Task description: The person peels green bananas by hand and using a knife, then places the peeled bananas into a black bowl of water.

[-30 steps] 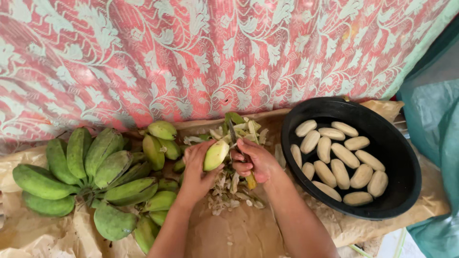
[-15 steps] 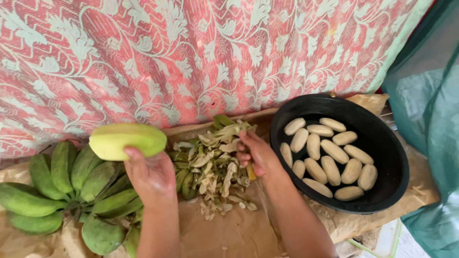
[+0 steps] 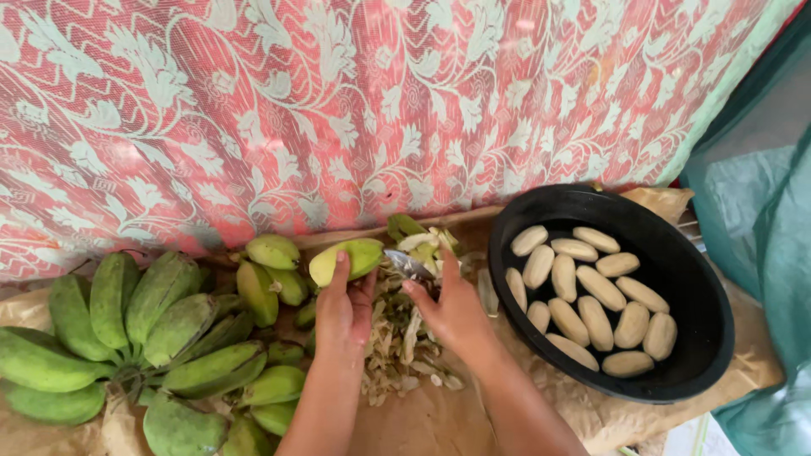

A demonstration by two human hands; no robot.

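My left hand [image 3: 342,311] holds a short green banana [image 3: 348,259] over a heap of peelings [image 3: 397,338]. My right hand [image 3: 452,306] grips a small knife [image 3: 407,263] whose metal blade meets the banana's right end. To the left lies a bunch of green bananas [image 3: 144,329]. On the right a black round basin [image 3: 705,291] holds several peeled pale bananas [image 3: 591,300].
Brown paper [image 3: 422,418] covers the surface under everything. A red cloth with a white leaf pattern [image 3: 338,110] hangs close behind. Teal fabric [image 3: 764,253] stands at the right edge. Loose green bananas [image 3: 270,266] lie just behind my left hand.
My left hand has brought the fresh green banana from up at the left down to the middle. My right hand has met it there with the knife, over the peel heap.
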